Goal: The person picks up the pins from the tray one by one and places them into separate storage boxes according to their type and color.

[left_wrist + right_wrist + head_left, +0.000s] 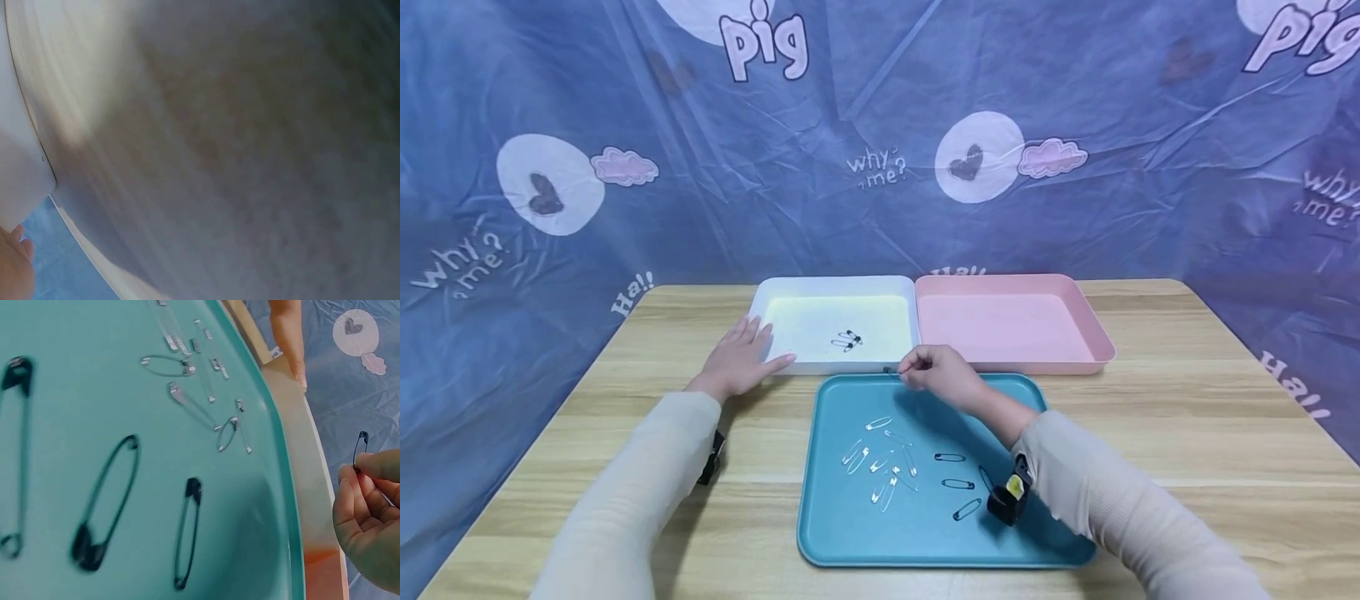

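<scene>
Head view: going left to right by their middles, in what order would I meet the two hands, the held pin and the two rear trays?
Left hand → white tray → black safety pin → right hand → pink tray.

Head view bright, a soft shadow on the teal tray (917, 537); left wrist view dim, blurred.

Staged tabletop recording spot, building type can't be told: wood-grain table (760, 500) before a creased blue cloth backdrop (820, 208) printed with "pig" and "why me?", cloth along both sides too; black wrist cameras (1002, 507) worn.
</scene>
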